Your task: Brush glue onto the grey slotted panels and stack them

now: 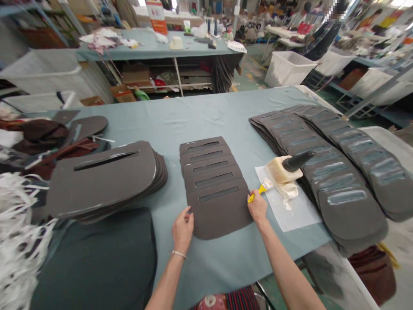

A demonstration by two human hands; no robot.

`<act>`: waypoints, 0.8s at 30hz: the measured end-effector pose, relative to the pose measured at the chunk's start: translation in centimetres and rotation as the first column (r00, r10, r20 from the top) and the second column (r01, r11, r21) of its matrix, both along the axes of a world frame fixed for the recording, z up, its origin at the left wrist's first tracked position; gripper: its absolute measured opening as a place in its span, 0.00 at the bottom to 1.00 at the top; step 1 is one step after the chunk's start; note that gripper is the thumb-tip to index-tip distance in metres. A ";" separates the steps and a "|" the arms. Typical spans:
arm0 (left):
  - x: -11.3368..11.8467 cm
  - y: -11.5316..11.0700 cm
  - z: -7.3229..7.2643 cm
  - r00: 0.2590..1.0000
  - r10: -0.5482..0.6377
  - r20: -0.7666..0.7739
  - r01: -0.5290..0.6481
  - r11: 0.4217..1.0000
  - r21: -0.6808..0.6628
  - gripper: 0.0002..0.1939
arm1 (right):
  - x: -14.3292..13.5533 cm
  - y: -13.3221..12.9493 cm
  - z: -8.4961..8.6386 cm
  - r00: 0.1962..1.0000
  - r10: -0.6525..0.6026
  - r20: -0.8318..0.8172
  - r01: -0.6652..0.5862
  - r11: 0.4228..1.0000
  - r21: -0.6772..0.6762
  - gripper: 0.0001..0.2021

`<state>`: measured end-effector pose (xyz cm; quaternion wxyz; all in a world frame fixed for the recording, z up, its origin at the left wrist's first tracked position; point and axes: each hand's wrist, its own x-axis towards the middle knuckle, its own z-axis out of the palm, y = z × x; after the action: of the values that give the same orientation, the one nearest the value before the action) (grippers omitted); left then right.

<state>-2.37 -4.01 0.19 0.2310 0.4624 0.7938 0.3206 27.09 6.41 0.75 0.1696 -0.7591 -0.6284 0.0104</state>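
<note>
In front of me lies a fanned stack of dark grey slotted panels (219, 215), overlapped so that several slots show in a row. At its left edge is my left hand (183, 228), its thumb and fingers closed near the panel's rim; whether they pinch it is unclear. My right hand (257, 207) grips a yellow-handled brush (260, 191) beside the stack's right edge. The brush's whitish bristles point towards a cream block-shaped container (276, 170) with a black cone-like piece (298, 162) on top. White paste is smeared on the sheet (287, 217) under it.
Rows of slotted panels with shiny smears around the slots (351, 215) cover the table's right side. A thick panel pile (106, 181) and dark green fabric (103, 262) lie left, near white strips (19, 241). Beyond stand another table (155, 49), white bins (287, 69) and a person (322, 38).
</note>
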 end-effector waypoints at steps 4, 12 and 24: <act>0.1 -0.1 0.0 1.000 0.003 -0.027 -0.003 1.000 -0.002 0.18 | 0.0 0.1 0.2 0.999 -0.002 0.037 0.003 1.000 -0.020 0.06; 0.9 0.4 0.9 0.990 -0.015 -0.137 0.019 0.999 0.029 0.17 | -1.1 -0.1 1.4 0.991 0.009 0.136 -0.002 0.999 -0.053 0.08; -10.1 -14.4 3.0 0.892 0.359 -0.273 -0.356 0.932 0.060 0.15 | -5.1 -2.8 2.4 0.951 0.309 0.013 -0.295 0.893 0.339 0.13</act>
<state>-12.48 -18.43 3.20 0.0516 0.3501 0.8884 0.2925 22.00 3.57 3.18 0.3058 -0.6115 -0.7276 -0.0553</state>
